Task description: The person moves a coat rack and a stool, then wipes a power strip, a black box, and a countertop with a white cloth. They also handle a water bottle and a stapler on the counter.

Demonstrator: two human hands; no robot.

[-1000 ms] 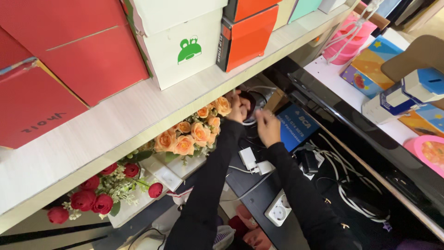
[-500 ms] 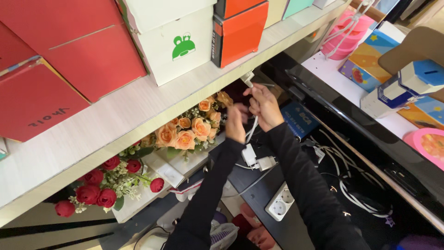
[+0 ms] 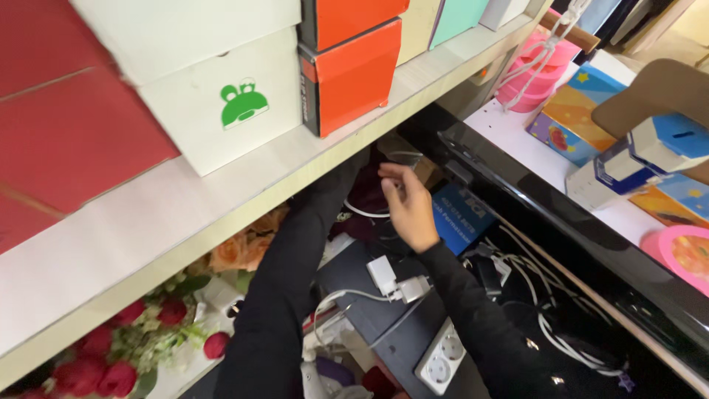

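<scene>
While white cable (image 3: pixel 363 210) is looped in dark recess under shelf (image 3: pixel 221 185), right hand (image 3: pixel 408 209) is held just beside it, fingers spread, grip open, nothing held. Left hand is hidden behind shelf edge; only black sleeve (image 3: pixel 288 281) is seen reaching in toward cable, so its grip cannot be told. White plug adapters (image 3: pixel 395 279) are lying on dark surface (image 3: pixel 369 325) below, cord trailing. Power strip (image 3: pixel 442 358) is set nearer. Orange box (image 3: pixel 354 74) and white box (image 3: pixel 221 111) are stacked above.

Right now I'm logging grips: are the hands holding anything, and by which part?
The right hand is open with fingers spread, holding nothing. The left hand reaches under the shelf and is hidden, so it cannot be told.
</scene>
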